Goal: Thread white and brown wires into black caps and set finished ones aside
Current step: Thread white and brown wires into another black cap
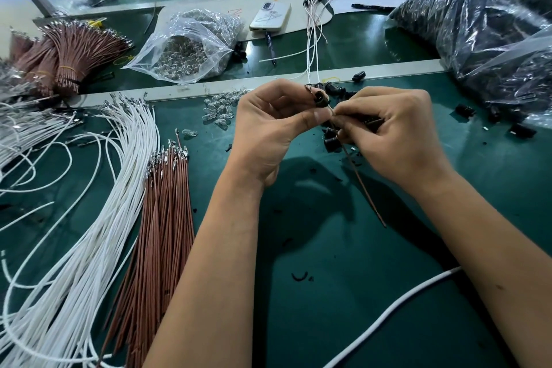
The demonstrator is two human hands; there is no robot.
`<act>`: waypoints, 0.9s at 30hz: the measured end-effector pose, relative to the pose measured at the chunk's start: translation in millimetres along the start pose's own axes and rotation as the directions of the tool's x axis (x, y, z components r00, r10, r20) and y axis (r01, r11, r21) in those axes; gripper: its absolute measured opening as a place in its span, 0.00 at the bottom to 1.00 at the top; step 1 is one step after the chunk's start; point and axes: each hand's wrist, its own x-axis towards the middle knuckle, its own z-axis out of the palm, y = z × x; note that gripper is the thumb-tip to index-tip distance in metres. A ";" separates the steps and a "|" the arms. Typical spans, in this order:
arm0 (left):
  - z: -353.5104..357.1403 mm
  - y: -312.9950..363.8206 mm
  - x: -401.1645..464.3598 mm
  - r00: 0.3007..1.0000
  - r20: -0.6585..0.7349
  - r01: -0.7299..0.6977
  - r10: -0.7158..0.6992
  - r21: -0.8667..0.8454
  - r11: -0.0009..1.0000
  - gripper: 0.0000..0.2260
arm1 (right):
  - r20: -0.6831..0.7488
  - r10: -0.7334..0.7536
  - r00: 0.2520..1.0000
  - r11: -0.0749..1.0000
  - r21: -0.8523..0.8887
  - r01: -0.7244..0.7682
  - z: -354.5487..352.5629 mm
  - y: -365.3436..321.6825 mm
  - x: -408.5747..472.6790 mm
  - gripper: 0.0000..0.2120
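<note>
Two hands up close over the tabletop [298, 293]: our left hand [268, 128] pinches a black cap [321, 98] with its opening tilted toward the right hand [394, 131], which grips a brown wire [363, 185] near its tip so we can steer it in.

The green bench [343, 293] carries white wires [98, 218], brown wires [161, 218], loose caps [466, 110], bulbs [218, 112] and a phone [270, 16].

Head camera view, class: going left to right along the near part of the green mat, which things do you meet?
Loose white wires → loose brown wires → left hand → right hand.
</note>
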 end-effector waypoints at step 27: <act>4.3 2.1 -0.3 0.997 0.075 0.003 -0.005 0.028 1.000 0.14 | -0.121 -0.067 0.990 0.997 -0.052 0.061 -0.4 -5.9 0.6 0.03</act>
